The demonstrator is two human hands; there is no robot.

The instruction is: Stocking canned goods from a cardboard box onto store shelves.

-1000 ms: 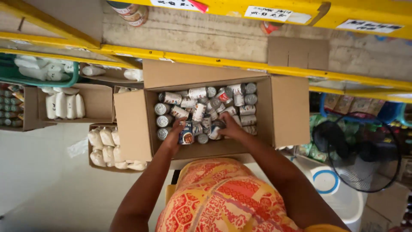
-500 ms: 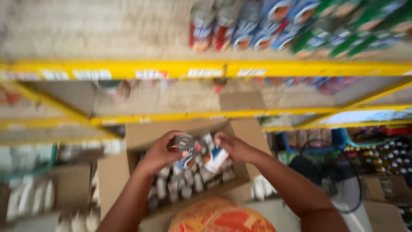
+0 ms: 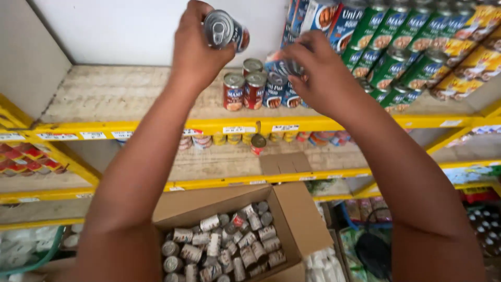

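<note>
The shelf (image 3: 156, 99) is pale worn board edged in yellow. Above it, the left hand (image 3: 195, 52) grips a small silver-lidded can (image 3: 225, 30); the right hand (image 3: 318, 70) closes on a blue can (image 3: 279, 67). Below the shelf sits a box (image 3: 297, 209) of cans.

Both arms raised; left hand (image 3: 195, 49) and right hand (image 3: 321, 70) clenched, hands apart

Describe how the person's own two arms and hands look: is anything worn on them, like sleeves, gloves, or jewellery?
Both arms are bare from the bottom edge of the picture up to the fingers: no sleeves show. The left hand and the right hand wear no gloves, and I see no watch, bracelet or ring on the sides that face the camera. The fingertips are partly hidden, so nails cannot be judged.
</note>
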